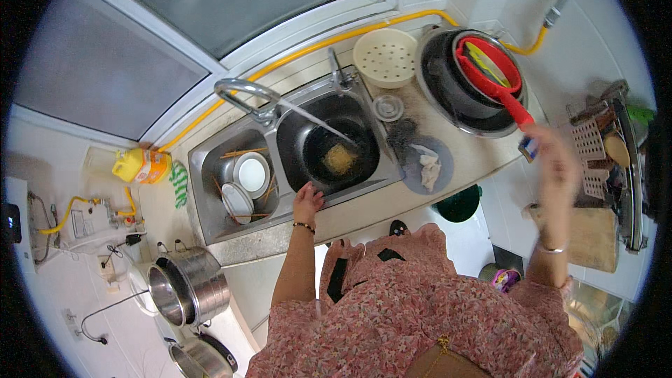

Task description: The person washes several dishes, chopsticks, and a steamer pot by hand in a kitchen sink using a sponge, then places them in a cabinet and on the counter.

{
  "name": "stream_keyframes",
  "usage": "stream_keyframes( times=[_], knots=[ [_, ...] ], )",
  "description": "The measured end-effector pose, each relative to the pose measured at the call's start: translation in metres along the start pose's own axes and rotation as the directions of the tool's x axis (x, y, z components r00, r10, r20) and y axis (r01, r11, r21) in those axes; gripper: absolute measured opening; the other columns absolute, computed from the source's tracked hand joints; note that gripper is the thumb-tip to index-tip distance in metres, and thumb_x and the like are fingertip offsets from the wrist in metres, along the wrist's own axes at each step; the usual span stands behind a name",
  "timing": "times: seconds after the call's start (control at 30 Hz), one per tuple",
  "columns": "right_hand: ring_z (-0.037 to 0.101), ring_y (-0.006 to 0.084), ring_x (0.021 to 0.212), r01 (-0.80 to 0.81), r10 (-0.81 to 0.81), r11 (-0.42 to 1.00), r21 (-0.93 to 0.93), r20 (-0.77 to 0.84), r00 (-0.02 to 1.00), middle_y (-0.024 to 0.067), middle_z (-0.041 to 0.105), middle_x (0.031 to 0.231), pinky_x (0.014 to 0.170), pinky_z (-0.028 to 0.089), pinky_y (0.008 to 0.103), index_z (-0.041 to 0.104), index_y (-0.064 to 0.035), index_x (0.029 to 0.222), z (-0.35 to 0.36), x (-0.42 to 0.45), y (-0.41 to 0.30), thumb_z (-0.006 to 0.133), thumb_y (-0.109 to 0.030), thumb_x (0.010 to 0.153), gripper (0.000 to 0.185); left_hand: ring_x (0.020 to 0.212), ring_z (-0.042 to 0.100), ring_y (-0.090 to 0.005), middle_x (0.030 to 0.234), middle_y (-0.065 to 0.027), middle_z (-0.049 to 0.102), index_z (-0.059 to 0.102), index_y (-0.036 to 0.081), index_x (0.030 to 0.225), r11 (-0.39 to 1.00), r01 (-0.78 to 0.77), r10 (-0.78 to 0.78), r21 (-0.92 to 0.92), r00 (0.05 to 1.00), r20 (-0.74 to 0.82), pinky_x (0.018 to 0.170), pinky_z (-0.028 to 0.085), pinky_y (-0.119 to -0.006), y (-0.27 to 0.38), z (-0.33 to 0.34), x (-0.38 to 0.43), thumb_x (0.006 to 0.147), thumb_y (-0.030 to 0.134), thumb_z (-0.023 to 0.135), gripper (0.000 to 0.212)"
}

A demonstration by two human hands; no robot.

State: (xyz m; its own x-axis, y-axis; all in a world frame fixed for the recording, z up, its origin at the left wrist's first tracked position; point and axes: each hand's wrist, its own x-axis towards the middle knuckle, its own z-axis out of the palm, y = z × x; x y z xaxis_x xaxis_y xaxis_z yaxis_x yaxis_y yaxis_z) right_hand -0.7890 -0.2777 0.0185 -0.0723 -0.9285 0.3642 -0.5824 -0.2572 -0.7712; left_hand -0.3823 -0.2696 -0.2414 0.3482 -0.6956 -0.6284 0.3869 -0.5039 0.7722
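My left hand (pixel 308 202) is over the front rim of the double sink, fingers apart and nothing visible in it. Beside it, water runs from the curved faucet (pixel 247 86) into a dark round pan (pixel 315 155) in the right basin; a yellowish-brown patch (pixel 340 158) shows in the pan. My right hand (pixel 559 160), blurred, is at the end of the red handle (pixel 514 107) of a round red utensil resting in the stacked pots. Whether it grips the handle is unclear. A small blue object (pixel 527 148) shows at its fingers.
White dishes (pixel 252 173) and chopsticks (pixel 244 153) lie in the left basin. Right of the sink are a perforated cream basket (pixel 387 58), a glass lid (pixel 388 108), a dark scouring pad (pixel 403 131) and a whitish cloth (pixel 429 170) on a round grey lid. A cutting board (pixel 590 236) stands at right.
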Motion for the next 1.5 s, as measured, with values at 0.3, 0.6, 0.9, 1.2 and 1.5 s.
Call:
stream_keyframes(
  times=[0.3, 0.6, 0.9, 1.2, 1.5],
  knots=[
    [0.055, 0.0277, 0.083, 0.018, -0.004, 1.0, -0.011, 0.723, 0.691, 0.0153, 0.055, 0.094, 0.072, 0.044, 0.0329, 0.046, -0.003, 0.106, 0.319, -0.005, 0.095, 0.051, -0.013, 0.075, 0.033, 0.084, 0.054, -0.0186, 0.095, -0.0099, 0.052, 0.041, 0.001, 0.113, 0.977, 0.034, 0.023, -0.21, 0.965, 0.261, 0.07, 0.046, -0.029, 0.022, -0.025, 0.019, 0.081, 0.024, 0.051, 0.04],
    [0.054, 0.033, 0.087, 0.322, 0.355, 0.77, -0.551, 0.789, 0.501, 0.0172, 0.05, 0.106, 0.076, 0.043, 0.0376, 0.043, -0.0075, 0.112, 0.5, -0.038, 0.133, 0.051, -0.013, 0.073, 0.041, 0.107, 0.04, -0.0283, 0.129, -0.0184, 0.022, 0.002, 0.006, 0.13, 0.89, 0.292, -0.366, 0.35, 0.916, 0.165, 0.079, 0.044, -0.034, -0.004, 0.008, 0.1, 0.077, 0.012, 0.054, 0.075],
    [0.053, 0.0325, 0.09, -0.426, 0.806, 0.487, -0.762, 0.205, 0.555, 0.0205, 0.049, 0.106, 0.076, 0.043, 0.0391, 0.045, -0.0057, 0.11, 0.494, -0.003, 0.162, 0.049, -0.021, 0.076, 0.038, 0.105, 0.041, -0.035, 0.125, -0.022, 0.029, 0.009, 0.005, 0.129, 0.782, 0.481, -0.545, 0.396, 0.836, 0.061, 0.076, 0.047, -0.037, -0.008, 0.033, 0.138, 0.076, -0.001, 0.044, 0.064],
    [0.048, 0.0293, 0.099, 0.192, 0.301, 0.912, -0.362, 0.91, 0.284, 0.0159, 0.045, 0.115, 0.084, 0.038, 0.0372, 0.046, -0.0066, 0.11, 0.521, -0.026, 0.17, 0.05, -0.009, 0.073, 0.037, 0.102, 0.044, -0.0346, 0.124, -0.0255, 0.028, 0.008, -0.003, 0.127, 0.836, 0.163, -0.346, 0.525, 0.898, 0.272, 0.071, 0.049, -0.037, -0.065, 0.001, 0.188, 0.078, 0.009, 0.047, 0.063],
    [0.05, 0.0295, 0.087, 0.285, 0.281, 0.798, -0.531, 0.746, 0.603, 0.0124, 0.053, 0.099, 0.072, 0.039, 0.0438, 0.06, -0.0105, 0.086, 0.392, 0.052, 0.082, 0.048, -0.019, 0.071, 0.021, 0.068, 0.055, -0.0319, 0.077, -0.0155, 0.048, 0.037, -0.002, 0.097, -0.254, -0.667, 0.056, 0.7, 0.712, 0.7, 0.048, 0.053, -0.04, -0.013, -0.015, 0.161, 0.07, 0.003, 0.044, 0.028]
  ],
)
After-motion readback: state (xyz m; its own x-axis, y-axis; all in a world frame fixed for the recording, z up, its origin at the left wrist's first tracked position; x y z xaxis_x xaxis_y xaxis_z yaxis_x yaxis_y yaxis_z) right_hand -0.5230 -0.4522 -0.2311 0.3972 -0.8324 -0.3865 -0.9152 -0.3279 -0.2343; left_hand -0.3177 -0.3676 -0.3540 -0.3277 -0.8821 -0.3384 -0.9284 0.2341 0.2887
